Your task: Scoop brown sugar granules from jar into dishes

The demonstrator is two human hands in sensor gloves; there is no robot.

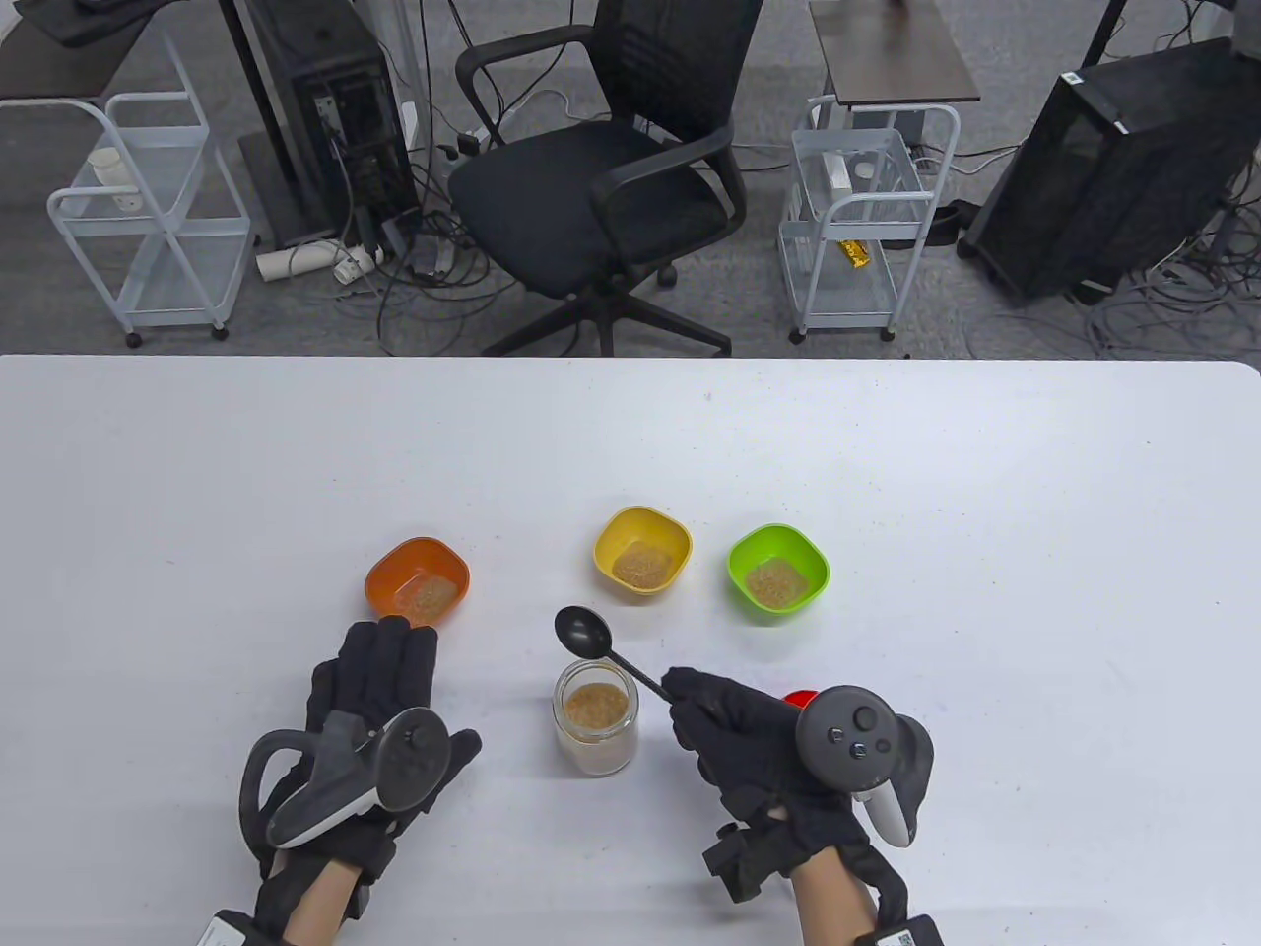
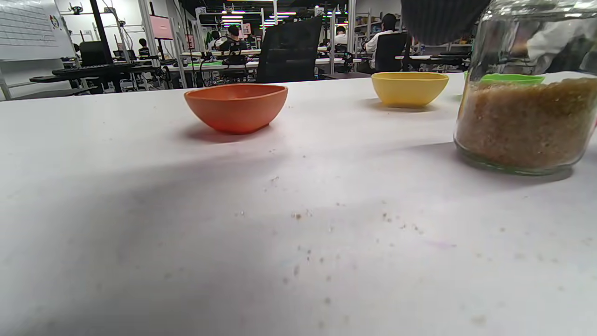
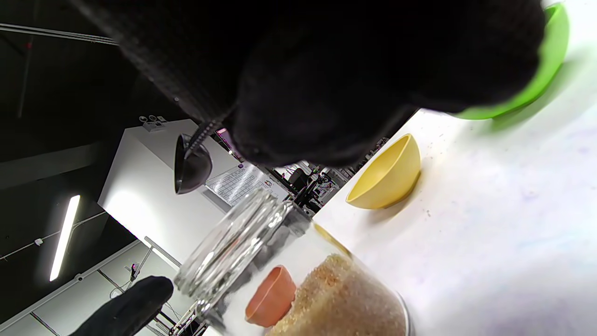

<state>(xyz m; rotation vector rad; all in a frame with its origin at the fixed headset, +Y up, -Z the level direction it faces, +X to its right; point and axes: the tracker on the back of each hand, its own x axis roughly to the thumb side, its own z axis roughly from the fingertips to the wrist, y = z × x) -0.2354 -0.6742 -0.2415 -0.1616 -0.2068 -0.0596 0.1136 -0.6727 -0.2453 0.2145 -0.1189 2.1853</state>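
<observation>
— Sugar sits in all three dishes, so where do we stand with the spoon (image 1: 591, 639)?

— We hold it in our right hand (image 1: 759, 749), fingers pinched on the handle end, with the bowl raised just beyond the jar (image 1: 596, 729). The spoon bowl looks empty to us, which suggests we're between a tip-out and the next dip.

— And the jar?

— Open, upright on the counter (image 1: 630, 443), roughly half full of brown sugar. It stands between our two hands, near enough that the spoon needs only a short swing down into its mouth.

— The left hand (image 1: 365, 729)?

— Flat on the counter left of the jar, fingers straight and holding nothing. We judge it waits there to steady the jar if needed.

— The dishes?

— Beyond the jar: orange dish (image 1: 417, 583) to the left, yellow dish (image 1: 641, 551) straight ahead, green dish (image 1: 777, 573) to the right, spaced apart so each is reachable. A few spilled grains lie left of the jar.
</observation>
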